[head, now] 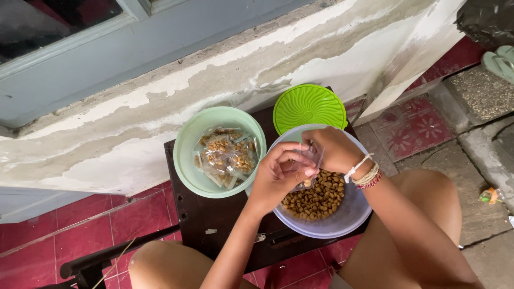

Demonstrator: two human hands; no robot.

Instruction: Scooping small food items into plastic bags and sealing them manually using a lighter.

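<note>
Peeling white wall [160, 107] behind dark stool [209, 219], left hand [278, 174] and right hand [334, 150] both pinching a small clear plastic bag [309, 160] above translucent bowl [342, 222] of brown pellets [318, 198], mint bowl [187, 160] of filled packets [227, 155] beside, green lid [309, 107] behind.

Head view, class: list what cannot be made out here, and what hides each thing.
- Small clear bag: its fill, covered by left hand and right hand.
- Clear bowl: far rim, behind the hands.
- Dark stool: legs, cut off by the bottom edge.
</note>
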